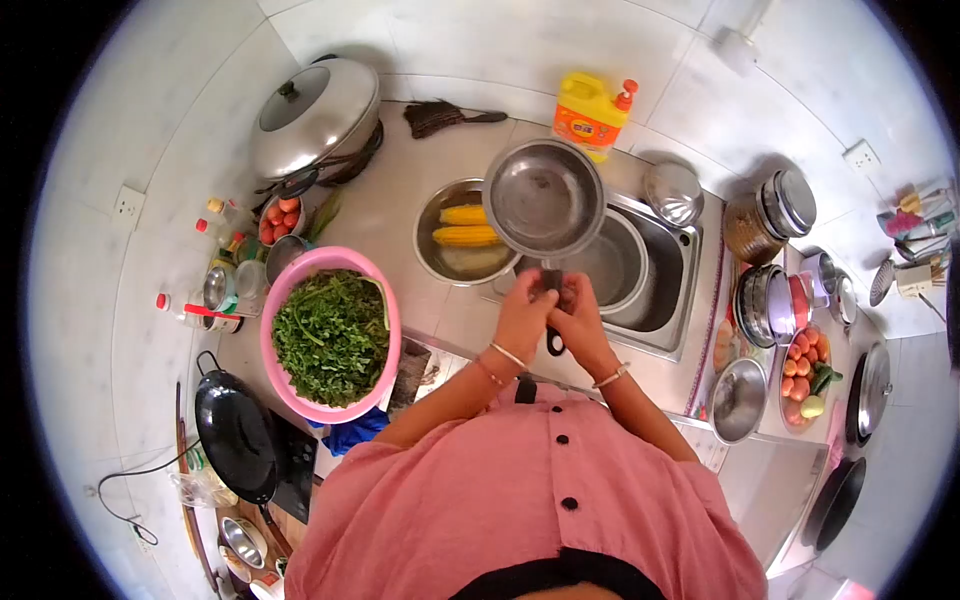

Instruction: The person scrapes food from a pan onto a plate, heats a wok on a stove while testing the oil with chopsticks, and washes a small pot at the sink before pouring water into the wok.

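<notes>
A round steel saucepan (pixel 545 197) with a black handle (pixel 555 342) is held up in front of me, its hollow side facing the camera. My left hand (pixel 527 312) is closed around the handle near the pan. On the handle's other side, my right hand (pixel 580 318) is closed on it too, its fingers partly hidden. Beneath the saucepan, a metal basin (pixel 630 262) sits in the steel sink (pixel 683 285). Left of the saucepan, a steel bowl (pixel 428 240) holds yellow corn cobs (pixel 466 236) in water.
A pink basin (pixel 270 340) of leafy greens (pixel 332 335) stands to the left, near a black wok (pixel 235 435). Behind the sink is a yellow detergent jug (pixel 587 115). Stacked pots (pixel 765 305), a steel bowl (pixel 738 400) and tomatoes (pixel 803 365) occupy the right.
</notes>
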Available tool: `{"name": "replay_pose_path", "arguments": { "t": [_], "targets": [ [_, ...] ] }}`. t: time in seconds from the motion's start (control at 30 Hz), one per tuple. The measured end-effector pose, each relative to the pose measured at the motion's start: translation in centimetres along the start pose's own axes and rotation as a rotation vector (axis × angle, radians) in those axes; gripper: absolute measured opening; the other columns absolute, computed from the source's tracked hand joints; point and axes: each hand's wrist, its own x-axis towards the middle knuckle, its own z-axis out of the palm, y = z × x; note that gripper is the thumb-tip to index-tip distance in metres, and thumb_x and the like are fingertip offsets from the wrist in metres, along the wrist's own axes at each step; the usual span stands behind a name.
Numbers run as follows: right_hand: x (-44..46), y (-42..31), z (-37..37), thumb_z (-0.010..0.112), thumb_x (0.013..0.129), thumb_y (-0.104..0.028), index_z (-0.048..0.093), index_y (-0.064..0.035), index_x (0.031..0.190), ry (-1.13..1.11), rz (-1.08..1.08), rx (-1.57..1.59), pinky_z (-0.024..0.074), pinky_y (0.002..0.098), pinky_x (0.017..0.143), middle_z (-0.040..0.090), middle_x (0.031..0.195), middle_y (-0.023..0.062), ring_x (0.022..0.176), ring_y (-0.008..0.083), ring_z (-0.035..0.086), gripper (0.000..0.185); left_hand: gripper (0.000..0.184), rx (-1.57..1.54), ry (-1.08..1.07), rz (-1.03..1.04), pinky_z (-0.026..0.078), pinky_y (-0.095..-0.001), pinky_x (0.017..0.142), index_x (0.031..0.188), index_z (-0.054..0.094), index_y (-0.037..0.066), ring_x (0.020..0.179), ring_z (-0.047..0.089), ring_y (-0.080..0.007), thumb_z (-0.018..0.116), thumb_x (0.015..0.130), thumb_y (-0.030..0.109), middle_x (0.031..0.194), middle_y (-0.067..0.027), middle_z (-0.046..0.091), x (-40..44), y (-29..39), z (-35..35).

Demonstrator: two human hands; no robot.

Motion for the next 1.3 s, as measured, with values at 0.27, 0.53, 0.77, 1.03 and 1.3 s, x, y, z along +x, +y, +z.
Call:
{"name": "replay_pose_path", "arguments": {
  "t": [0.27,0.53,0.77,1.03,1.3],
  "targets": [
    [-5.7,-0.8,-8.6,0.046,0.085,0.002,0.034,-0.0033,0.113,0.302,0.077,0.108,0.0385,0.0241,0.038,0.053,0.071,0.0073,0.048,0.0114,0.05,0.031,0.028,-0.145,-0.265,-0.297,0.033,-0.0261,0.033,0.111,0.042,0.001,0.051,0.051,-0.0137,0.049,0.085,0.009,0.085,-0.0082,0.058,-1.3,-3.7,9.9],
    [-3.7,7.5,-17.6,0.052,0.079,-0.004,0.045,0.0,0.103,0.265,0.139,-0.641,0.0474,0.0413,0.063,0.06,0.085,0.0244,0.079,0.039,0.061,0.025,0.02,-0.146,-0.245,-0.64,0.047,-0.0324,0.065,0.105,0.049,0.003,0.079,0.056,-0.0178,0.05,0.087,0.012,0.093,-0.0065,0.058,4.0,-13.2,14.1],
    [-0.9,11.6,-18.3,0.06,0.076,-0.01,0.046,0.0051,0.101,0.264,0.014,-0.834,0.0471,0.0445,0.066,0.061,0.081,0.0267,0.081,0.0426,0.059,0.033,0.018,-0.285,-0.206,-0.654,0.05,-0.0372,0.075,0.104,0.052,0.002,0.086,0.059,-0.022,0.049,0.088,0.01,0.097,-0.0106,0.059,7.8,-18.7,13.4],
    [0.9,13.1,-16.9,0.063,0.076,-0.014,0.048,0.0046,0.094,0.18,-0.037,-0.941,0.0482,0.0438,0.062,0.061,0.076,0.0254,0.074,0.0395,0.061,0.03,0.022,-0.282,-0.053,-0.783,0.049,-0.0431,0.067,0.094,0.058,-0.002,0.082,0.06,-0.0265,0.047,0.088,0.016,0.092,-0.0144,0.062,9.9,-21.4,11.0],
    [0.3,12.0,-16.7,0.047,0.085,-0.003,0.049,-0.0039,0.094,0.073,0.41,0.201,0.0334,0.0233,0.038,0.054,0.068,0.0044,0.051,0.0108,0.048,0.009,0.022,-0.19,-0.062,-0.776,0.045,-0.0472,0.043,0.087,0.055,-0.001,0.05,0.056,-0.0303,0.047,0.088,0.019,0.071,-0.0161,0.057,9.4,-20.3,9.4]
  ]
}}
